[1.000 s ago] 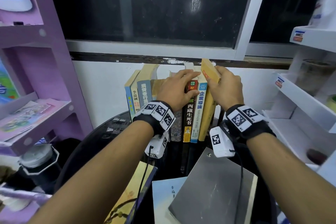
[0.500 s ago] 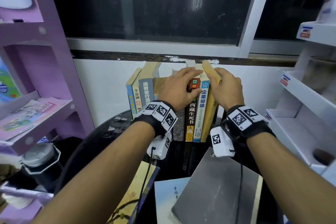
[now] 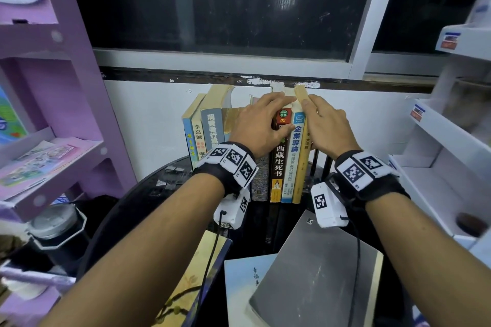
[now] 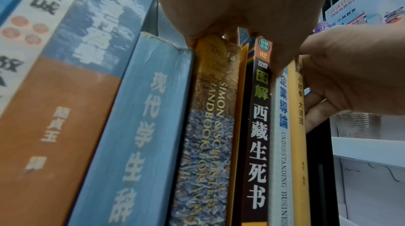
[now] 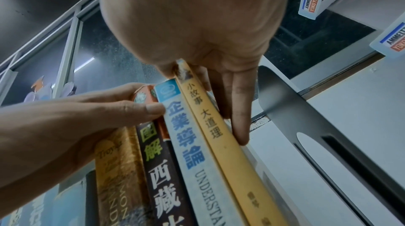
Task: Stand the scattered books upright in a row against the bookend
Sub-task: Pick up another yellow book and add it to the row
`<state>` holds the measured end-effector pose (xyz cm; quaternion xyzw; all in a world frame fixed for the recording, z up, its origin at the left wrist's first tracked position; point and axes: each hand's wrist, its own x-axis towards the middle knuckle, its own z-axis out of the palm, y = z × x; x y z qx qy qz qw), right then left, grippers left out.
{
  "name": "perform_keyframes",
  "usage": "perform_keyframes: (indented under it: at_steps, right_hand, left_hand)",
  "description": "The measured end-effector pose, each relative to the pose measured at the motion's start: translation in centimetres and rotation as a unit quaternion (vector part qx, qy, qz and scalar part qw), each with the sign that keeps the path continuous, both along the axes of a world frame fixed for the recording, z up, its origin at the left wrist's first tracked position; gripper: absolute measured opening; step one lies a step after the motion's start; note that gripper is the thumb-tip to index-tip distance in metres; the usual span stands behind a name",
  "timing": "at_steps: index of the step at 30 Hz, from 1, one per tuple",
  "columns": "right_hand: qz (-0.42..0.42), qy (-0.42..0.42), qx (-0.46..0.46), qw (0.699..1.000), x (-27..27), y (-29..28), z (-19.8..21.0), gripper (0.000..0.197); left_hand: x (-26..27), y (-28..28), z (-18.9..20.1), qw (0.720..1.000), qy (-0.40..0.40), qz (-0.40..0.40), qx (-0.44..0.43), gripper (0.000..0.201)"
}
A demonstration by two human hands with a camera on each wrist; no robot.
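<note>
Your bookend (image 5: 311, 119) looks like smooth matt grey metal; the yellow book (image 5: 221, 143) has a glossy paper spine, table (image 3: 138, 202) shiny black.

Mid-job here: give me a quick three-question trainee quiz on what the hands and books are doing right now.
1. True or false: the yellow book stands at the right end of the row.
2. Which hand holds the yellow book: A left hand, B right hand?
3. Fill in: books still lying flat include the grey book and the ____ blue one.

Key: 1 true; 2 B; 3 pale.
</note>
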<state>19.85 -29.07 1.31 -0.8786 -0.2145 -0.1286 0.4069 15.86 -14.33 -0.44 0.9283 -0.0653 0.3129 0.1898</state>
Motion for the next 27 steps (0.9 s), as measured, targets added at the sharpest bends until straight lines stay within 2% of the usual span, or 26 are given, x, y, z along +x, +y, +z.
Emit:
perform_keyframes:
  at_steps: [18,24,27]
  right_hand:
    - [0.002,0.035,-0.008,0.999,-1.4,-0.3,-0.3,0.049]
    - [0.031,0.039,0.018,0.999,-1.6,-1.1,-0.9,0.056]
    - [0.041,0.039,0.014,0.998,-2.1,-1.5,-0.9,0.053]
  left_hand:
    - [-0.4,-0.1,-0.1,1.0,-0.014,0.001,0.002,0.056]
    - [-0.8,-0.2,0.2,0.999,0.019,0.009,0.027,0.062]
    - [-1.2,-0.3,0.5,0.999,0.044,0.011,0.029,0.065]
